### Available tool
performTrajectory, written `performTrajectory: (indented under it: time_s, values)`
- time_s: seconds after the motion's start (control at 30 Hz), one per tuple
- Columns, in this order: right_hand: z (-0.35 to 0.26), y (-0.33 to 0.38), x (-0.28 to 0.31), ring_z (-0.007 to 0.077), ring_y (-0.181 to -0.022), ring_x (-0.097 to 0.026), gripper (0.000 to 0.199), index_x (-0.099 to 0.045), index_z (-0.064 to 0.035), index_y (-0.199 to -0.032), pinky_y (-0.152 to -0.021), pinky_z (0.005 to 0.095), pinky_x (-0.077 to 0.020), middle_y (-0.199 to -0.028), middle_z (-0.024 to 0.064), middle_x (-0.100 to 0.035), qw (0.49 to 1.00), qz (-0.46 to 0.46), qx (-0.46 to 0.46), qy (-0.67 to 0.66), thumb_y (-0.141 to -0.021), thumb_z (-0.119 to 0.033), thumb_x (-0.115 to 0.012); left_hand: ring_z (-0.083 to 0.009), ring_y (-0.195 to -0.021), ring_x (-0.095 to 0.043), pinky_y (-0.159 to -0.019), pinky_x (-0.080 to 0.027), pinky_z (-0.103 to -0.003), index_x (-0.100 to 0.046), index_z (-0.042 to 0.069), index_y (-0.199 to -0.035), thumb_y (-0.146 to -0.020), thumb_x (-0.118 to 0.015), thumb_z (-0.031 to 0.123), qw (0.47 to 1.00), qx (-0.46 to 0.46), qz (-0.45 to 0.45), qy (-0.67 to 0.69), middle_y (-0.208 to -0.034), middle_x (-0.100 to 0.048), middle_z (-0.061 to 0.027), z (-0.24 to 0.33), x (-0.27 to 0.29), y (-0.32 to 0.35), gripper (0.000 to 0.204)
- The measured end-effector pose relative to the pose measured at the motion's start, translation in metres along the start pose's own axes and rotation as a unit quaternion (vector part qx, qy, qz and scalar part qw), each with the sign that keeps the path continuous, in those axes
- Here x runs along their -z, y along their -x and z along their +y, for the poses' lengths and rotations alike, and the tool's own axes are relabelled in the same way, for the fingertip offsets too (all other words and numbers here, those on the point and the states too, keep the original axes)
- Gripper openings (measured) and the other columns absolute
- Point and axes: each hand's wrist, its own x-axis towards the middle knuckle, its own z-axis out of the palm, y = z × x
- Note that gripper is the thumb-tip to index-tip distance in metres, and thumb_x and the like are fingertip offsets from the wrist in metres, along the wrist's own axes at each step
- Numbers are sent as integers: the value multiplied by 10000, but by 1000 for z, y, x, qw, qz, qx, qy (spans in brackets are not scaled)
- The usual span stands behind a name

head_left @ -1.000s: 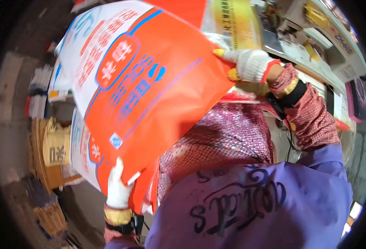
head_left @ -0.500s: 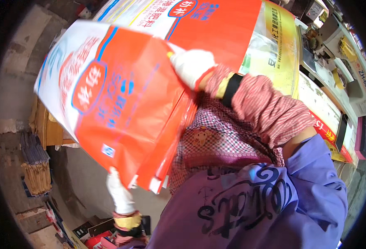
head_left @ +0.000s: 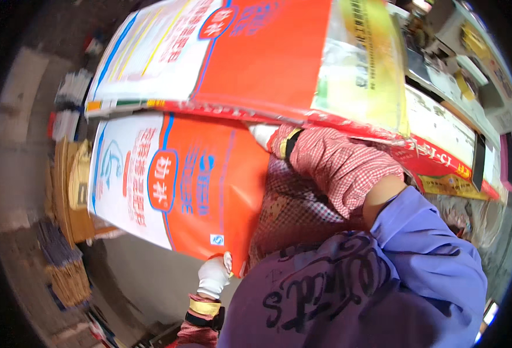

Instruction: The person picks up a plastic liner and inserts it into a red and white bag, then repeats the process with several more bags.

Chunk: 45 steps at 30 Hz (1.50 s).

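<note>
A flat stack of orange-red and white printed sacks (head_left: 209, 191) slants down from the table edge in front of my lap. My left hand (head_left: 214, 277), in a white glove, is closed on the sacks' near lower corner. At their upper edge, my right hand (head_left: 262, 134), also gloved, is closed on the corner close to the table edge, with most of its fingers hidden. Just beyond, more sacks of the same print (head_left: 256, 64) lie flat on the table. A clear and yellow plastic bag (head_left: 363, 69) lies to their right.
A sewing machine (head_left: 470, 64) stands at the far right of the table. The table's side is wrapped in red and white printed sheeting (head_left: 441, 153). On the left are a wooden stool (head_left: 64, 191) and a bundle of folded sacks (head_left: 67, 278) on the floor.
The sacks have swung down from over the table edge to below it and flattened out. My right hand moved slightly nearer the edge; my left hand moved up and to the right.
</note>
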Motion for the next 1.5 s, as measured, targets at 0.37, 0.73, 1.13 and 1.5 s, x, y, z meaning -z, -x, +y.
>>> performTrajectory:
  time_s: [0.37,0.73,1.13,1.5]
  values:
    - [64,123,166,297,-992,-550,314,-552,-68,-1074,-819,431,-448,-1065,136,-575,950,32,-3,-310,-862,-228,-384,-231,-559,-550,-541,-432,-341,-568,37,-728,-774,-612,238,944,-322,68,31,-622,-562,-124,158,270,-94,211]
    - [170,180,249,273,-878,-596,359,-561,-149,-1133,-780,341,-463,-950,142,-618,855,-85,44,-509,-785,-237,-560,-279,-676,-571,-619,-449,-350,-564,2,-867,-774,-574,138,828,-490,270,26,-741,-582,-126,265,278,-189,165]
    - [200,82,280,145,-528,-465,217,-547,-79,-789,-546,303,-459,-635,20,-506,431,-43,-314,-845,-732,-235,-686,-54,-679,-497,-609,-419,-195,-524,71,-865,-897,-470,73,646,-500,178,549,-715,-506,21,157,384,-158,63]
    - [176,13,391,120,-607,-530,322,-600,-105,-1052,-557,277,-443,-752,52,-612,727,198,46,-656,-731,-128,-593,-78,-662,-485,-614,-408,-218,-509,41,-956,-878,-507,91,573,-447,265,634,-776,-526,-4,143,342,-144,93]
